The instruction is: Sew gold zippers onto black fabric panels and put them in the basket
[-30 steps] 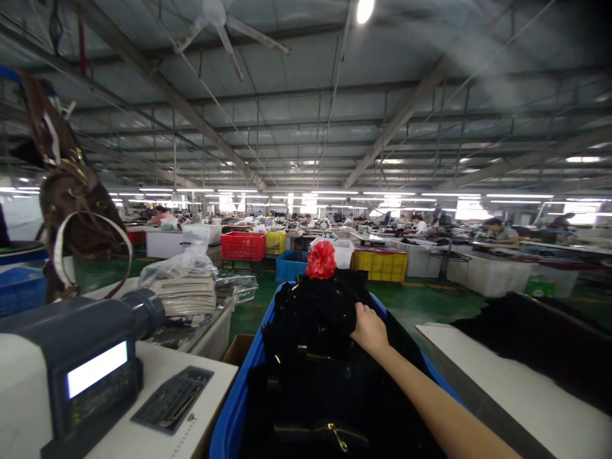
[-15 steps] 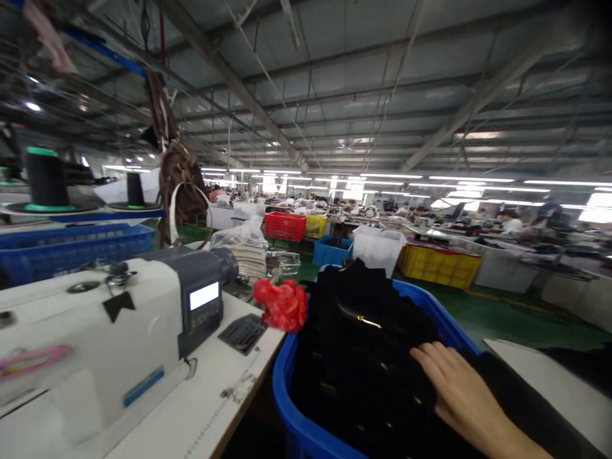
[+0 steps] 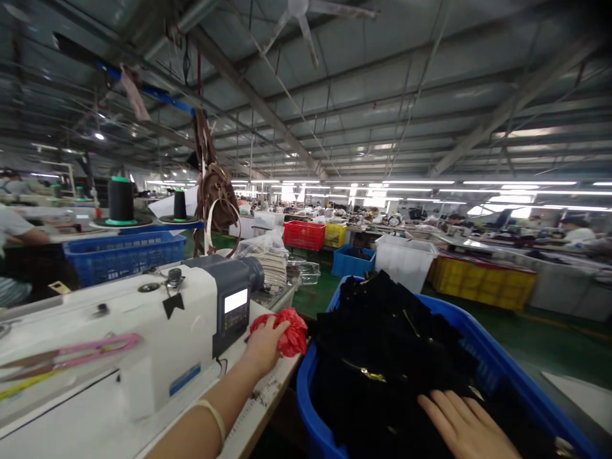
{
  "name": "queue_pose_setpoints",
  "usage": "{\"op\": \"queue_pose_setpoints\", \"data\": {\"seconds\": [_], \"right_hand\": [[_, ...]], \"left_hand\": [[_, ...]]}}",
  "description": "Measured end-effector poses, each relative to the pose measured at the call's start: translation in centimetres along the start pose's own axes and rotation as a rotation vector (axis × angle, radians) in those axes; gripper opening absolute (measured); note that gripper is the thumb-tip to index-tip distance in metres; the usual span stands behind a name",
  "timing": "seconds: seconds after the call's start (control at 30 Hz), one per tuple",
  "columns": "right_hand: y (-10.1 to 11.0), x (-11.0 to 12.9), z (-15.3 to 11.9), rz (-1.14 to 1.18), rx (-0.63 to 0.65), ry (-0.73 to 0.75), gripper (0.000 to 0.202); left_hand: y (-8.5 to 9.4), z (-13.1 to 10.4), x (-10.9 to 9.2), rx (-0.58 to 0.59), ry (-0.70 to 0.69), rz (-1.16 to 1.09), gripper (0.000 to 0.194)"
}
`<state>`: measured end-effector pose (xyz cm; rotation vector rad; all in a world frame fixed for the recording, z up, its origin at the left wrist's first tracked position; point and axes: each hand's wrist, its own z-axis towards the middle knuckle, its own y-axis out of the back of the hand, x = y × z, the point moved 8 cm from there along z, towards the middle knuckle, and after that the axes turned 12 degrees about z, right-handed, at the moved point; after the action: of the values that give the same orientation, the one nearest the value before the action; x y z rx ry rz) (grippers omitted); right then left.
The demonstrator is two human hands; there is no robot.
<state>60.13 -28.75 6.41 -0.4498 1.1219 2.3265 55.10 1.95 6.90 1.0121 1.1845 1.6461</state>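
- Everything here sits around the blue bin (image 3: 306, 389), heaped with black fabric pieces (image 3: 377, 331).
- Just left of the bin, at the white table's (image 3: 246, 417) edge, the left hand (image 3: 265, 344) is on a crumpled red bundle (image 3: 294, 331), fingers half bent over it; from where I stand I can't tell whether it grips.
- Inside the bin, the right hand (image 3: 466, 424) lies on the black heap, fingers extended, seemingly grasping nothing.
- The step in hand looks like handling the bundle beside the bin while steadying the heap.
- I'd judge the next move calls for a sure left-hand hold or a clean release.
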Motion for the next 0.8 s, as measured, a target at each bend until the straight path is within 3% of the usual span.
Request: {"op": "queue_pose_setpoints", "data": {"seconds": [0.07,0.13,0.23,0.37,0.5,0.57,0.67,0.73,0.8], "right_hand": [[-0.8,-2.1,0.7,0.023,0.082,-0.144,0.067],[-1.4,-4.0,1.4,0.065,0.158,-0.249,0.061],[-0.9,-5.8,3.0,0.107,0.182,-0.283,0.051],[1.6,-6.3,6.3,0.056,0.123,-0.284,0.04],[3.7,-5.0,11.1,-0.019,0.126,-0.303,0.039],[4.2,-3.9,13.6,-0.022,0.135,-0.316,0.039],[4.2,-2.5,16.6,0.027,0.16,-0.362,0.038],[3.8,-1.6,17.9,0.054,0.186,-0.378,0.036],[3.4,-0.8,18.8,0.059,0.208,-0.365,0.035]], "left_hand": [[0.1,-1.6,1.0,0.004,-0.006,-0.013,0.058],[1.3,-4.1,2.2,-0.002,-0.023,-0.026,0.057],[3.6,-8.6,4.0,-0.005,-0.049,-0.042,0.055],[6.0,-14.7,5.7,-0.099,-0.047,-0.008,0.053],[6.7,-19.1,6.1,-0.218,-0.106,0.079,0.059],[6.8,-20.0,5.8,-0.264,-0.143,0.117,0.06],[6.9,-19.5,4.1,-0.292,-0.176,0.148,0.06],[6.9,-18.1,1.9,-0.283,-0.212,0.148,0.06],[6.3,-16.1,-1.0,-0.182,-0.266,0.12,0.057]]}}
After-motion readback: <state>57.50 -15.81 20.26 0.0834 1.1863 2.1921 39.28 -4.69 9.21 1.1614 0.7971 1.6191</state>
